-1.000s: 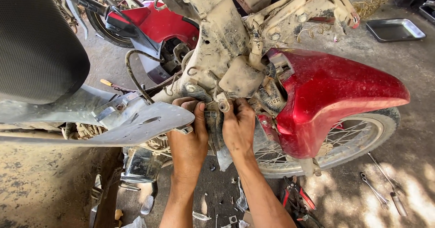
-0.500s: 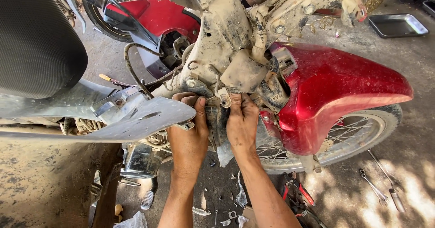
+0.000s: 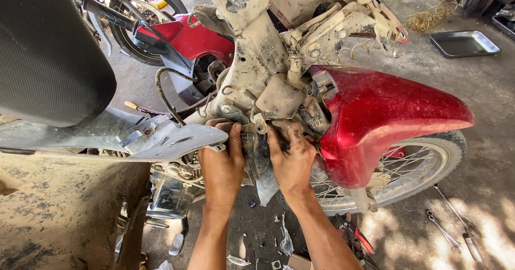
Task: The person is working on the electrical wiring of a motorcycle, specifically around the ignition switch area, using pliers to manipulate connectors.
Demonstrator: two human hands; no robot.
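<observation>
A dusty, stripped motorcycle frame (image 3: 257, 50) stands in front of me with its red front fender (image 3: 375, 119) over the spoked wheel (image 3: 407, 173). My left hand (image 3: 222, 165) and my right hand (image 3: 292, 160) both grip a dark, dirty part (image 3: 256, 152) low on the frame, one hand on each side of it. The fingertips curl behind the part and are hidden.
A black seat (image 3: 48, 50) and grey side panel (image 3: 161, 138) fill the left. A second red motorcycle (image 3: 182, 39) stands behind. Wrenches (image 3: 450, 227) lie on the concrete at right, a metal tray (image 3: 464, 43) at far right, and scraps below my arms.
The view has shifted down a little, so the frame sits lower in the picture. Both hands keep their hold on the dark part in the same place.
</observation>
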